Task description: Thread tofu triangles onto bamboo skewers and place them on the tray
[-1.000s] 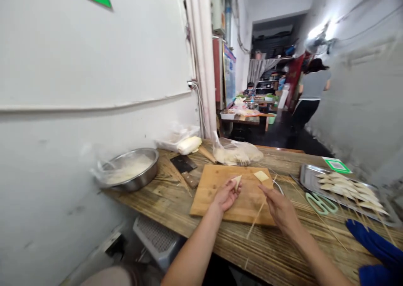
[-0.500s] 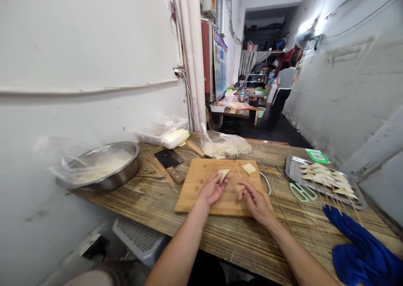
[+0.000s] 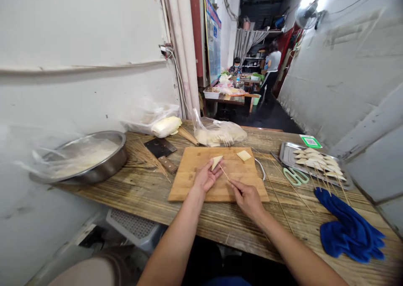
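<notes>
My left hand pinches a small pale triangular piece of food over the wooden cutting board. My right hand grips a thin bamboo skewer, whose tip touches the triangle. A second pale square piece lies on the board's far right corner.
A metal tray of skewered pieces, green scissors and a blue cloth lie on the right. A steel bowl, a cleaver, loose skewers and plastic bags sit left and behind. People stand far down the corridor.
My right hand picked up a skewer from the table and brought its tip to the triangle in my left hand. The camera tilted down.
</notes>
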Available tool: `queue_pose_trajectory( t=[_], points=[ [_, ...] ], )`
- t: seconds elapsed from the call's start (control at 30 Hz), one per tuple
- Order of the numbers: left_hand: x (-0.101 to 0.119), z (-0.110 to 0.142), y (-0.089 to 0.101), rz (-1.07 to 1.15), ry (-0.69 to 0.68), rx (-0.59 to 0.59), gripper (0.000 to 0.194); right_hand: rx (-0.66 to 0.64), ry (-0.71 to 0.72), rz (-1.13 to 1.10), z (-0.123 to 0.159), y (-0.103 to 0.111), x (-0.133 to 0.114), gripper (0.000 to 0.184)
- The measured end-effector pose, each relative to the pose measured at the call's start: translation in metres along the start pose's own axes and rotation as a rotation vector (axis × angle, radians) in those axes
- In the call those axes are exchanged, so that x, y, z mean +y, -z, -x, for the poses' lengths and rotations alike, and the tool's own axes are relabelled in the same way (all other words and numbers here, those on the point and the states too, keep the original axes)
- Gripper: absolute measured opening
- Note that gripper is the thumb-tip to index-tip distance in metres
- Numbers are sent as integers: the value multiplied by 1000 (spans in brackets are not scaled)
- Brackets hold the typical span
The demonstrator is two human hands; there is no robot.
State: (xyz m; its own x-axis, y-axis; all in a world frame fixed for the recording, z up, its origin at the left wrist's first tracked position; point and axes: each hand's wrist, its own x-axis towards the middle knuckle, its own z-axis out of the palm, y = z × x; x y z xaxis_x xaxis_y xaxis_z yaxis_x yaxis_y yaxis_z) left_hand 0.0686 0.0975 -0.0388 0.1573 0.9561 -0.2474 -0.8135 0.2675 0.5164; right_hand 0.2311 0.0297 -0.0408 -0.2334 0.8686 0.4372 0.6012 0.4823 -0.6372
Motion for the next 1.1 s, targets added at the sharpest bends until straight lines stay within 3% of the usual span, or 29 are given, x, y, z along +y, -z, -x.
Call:
queue_pose_trajectory(
  t=[0.43,1.1],
  points=[
    [1,0,-5,-7,-13,126,14,-57,16,80,3,4,-9,31],
    [-2,-2,-4,-62,-6,124,6,-54,4,80,3,1,-4,31]
  ],
)
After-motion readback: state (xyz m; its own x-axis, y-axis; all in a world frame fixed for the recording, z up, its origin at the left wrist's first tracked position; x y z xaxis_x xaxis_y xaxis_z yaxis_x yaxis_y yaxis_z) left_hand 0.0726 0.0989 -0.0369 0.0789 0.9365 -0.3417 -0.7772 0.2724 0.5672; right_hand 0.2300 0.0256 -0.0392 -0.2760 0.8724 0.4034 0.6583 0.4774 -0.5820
